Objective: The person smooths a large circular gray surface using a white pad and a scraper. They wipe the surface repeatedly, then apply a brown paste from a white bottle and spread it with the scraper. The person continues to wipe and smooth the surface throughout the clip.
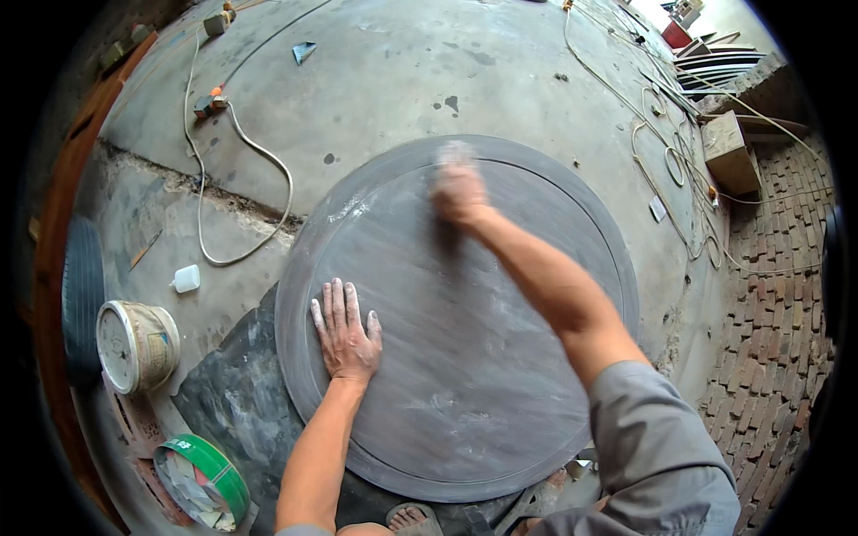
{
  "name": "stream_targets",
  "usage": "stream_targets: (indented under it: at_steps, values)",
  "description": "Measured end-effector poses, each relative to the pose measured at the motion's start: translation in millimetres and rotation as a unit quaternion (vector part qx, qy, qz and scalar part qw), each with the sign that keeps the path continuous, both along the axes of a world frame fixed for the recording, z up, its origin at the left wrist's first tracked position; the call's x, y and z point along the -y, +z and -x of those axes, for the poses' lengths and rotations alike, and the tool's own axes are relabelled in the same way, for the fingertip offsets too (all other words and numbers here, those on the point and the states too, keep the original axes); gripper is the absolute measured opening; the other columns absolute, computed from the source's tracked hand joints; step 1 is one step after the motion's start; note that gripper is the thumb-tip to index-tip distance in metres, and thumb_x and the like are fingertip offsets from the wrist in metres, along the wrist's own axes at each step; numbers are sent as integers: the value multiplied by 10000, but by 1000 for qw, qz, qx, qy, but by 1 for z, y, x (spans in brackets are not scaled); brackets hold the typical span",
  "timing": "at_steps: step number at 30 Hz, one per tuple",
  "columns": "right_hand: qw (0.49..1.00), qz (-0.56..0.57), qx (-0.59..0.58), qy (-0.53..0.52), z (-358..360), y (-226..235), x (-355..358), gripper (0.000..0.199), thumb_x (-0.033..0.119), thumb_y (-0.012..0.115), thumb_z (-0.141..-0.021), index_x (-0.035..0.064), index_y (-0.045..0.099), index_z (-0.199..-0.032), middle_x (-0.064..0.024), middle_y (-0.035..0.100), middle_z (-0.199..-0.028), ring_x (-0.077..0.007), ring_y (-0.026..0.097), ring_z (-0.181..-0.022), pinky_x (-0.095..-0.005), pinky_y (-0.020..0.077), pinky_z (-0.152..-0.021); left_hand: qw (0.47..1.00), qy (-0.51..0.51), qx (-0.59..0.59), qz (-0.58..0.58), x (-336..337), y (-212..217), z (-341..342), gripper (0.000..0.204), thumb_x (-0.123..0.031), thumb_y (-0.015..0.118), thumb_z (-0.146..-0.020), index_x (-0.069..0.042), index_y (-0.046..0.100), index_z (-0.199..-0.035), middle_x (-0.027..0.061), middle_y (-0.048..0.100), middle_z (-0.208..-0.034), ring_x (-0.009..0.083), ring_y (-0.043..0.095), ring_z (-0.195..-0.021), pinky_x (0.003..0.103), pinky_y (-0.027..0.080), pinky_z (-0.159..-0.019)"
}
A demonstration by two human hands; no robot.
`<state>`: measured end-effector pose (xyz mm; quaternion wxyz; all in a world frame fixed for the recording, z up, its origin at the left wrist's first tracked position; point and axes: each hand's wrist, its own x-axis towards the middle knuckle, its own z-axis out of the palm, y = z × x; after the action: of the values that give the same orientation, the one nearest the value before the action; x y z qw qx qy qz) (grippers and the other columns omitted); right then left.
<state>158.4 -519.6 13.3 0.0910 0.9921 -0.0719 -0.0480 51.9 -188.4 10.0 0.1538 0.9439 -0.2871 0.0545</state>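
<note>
A large round grey disc (465, 357) with a grooved ring near its rim lies flat before me, streaked with pale dust. My left hand (347, 335) rests flat on its left part, fingers stretched out and dusted white. Toward the far edge of the disc, my right hand (460, 188) is smeared by motion, its arm reaching in from the right. Something whitish shows at the fingertips of that hand; whether it is dust or a held piece cannot be made out.
At left stand a white bucket (123, 348), a green round tub (210, 464) with scraps in it, a small white bottle (186, 279) and a black tire (82, 299). A power cable (273, 161) curls beyond the disc. More cords (679, 170) and bricks (773, 339) lie right.
</note>
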Motion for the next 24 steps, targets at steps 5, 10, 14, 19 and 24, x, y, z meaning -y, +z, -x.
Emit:
stream_targets:
  at_steps: [5, 10, 14, 19, 24]
  values:
    - [988, -125, 33, 83, 17, 9, 15, 652, 122, 405, -932, -63, 369, -1556, -288, 320, -1640, -393, 279, -1553, -460, 171, -1303, 1000, 0, 10, -5, -14, -2, 3, 660, -256, 571, -995, 26, 378, -1559, 207, 342, -1644, 360, 251, -1564, 547, 165, -1285]
    - [967, -181, 118, -133, 70, 6, 85, 536, 152, 470, -955, -82, 512, -1435, -301, 469, -1533, -440, 395, -1474, -491, 256, -1266, 1000, 20, -4, -5, -10, -1, 1, 657, -277, 556, -1002, 11, 378, -1565, 185, 335, -1652, 345, 249, -1567, 540, 167, -1288]
    - [975, -209, 60, -38, 1, -3, 23, 579, 148, 459, -919, -108, 503, -1436, -315, 456, -1539, -451, 386, -1481, -487, 255, -1268, 1000, -1, 0, -6, -1, -3, -2, 657, -279, 560, -999, 4, 383, -1565, 180, 334, -1653, 343, 256, -1564, 542, 174, -1286]
    - [988, -76, 132, -30, 109, -12, 118, 204, 96, 527, -880, -16, 674, -965, -237, 670, -1016, -396, 640, -984, -487, 501, -907, 1000, -2, 23, 2, -13, -4, -1, 634, -239, 561, -994, 2, 394, -1556, 201, 333, -1649, 358, 278, -1552, 540, 187, -1284]
    - [915, 16, 272, -297, 358, -32, 222, 441, 209, 485, -1003, -23, 566, -1369, -317, 616, -1308, -470, 602, -1215, -533, 468, -1058, 1000, -4, 24, 10, 5, -4, 3, 637, -242, 552, -1000, -1, 379, -1564, 196, 335, -1650, 351, 277, -1554, 532, 187, -1284]
